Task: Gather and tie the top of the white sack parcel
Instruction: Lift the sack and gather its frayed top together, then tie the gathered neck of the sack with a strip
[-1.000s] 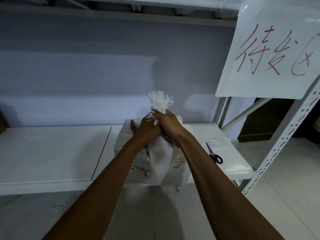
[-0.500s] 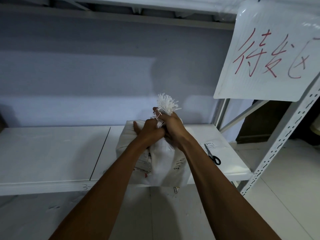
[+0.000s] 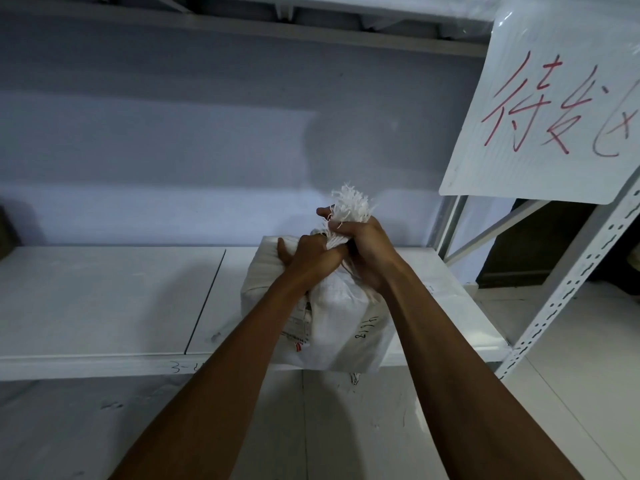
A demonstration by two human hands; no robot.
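Head view: the white sack parcel sits at the front edge of a white metal shelf. The right hand clenches its gathered neck below the frayed tuft; the left hand grips the fabric just beside it.

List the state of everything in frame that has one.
white sack parcel, upright on the shelf, overhanging its front edge, top gathered, no tie visible
frayed top, bunched, sticking up out of the right hand
right hand, fingers curled round the gathered neck
left hand, grips the neck just below, thumb on the sack
sign, hangs tilted in front of the rack upright
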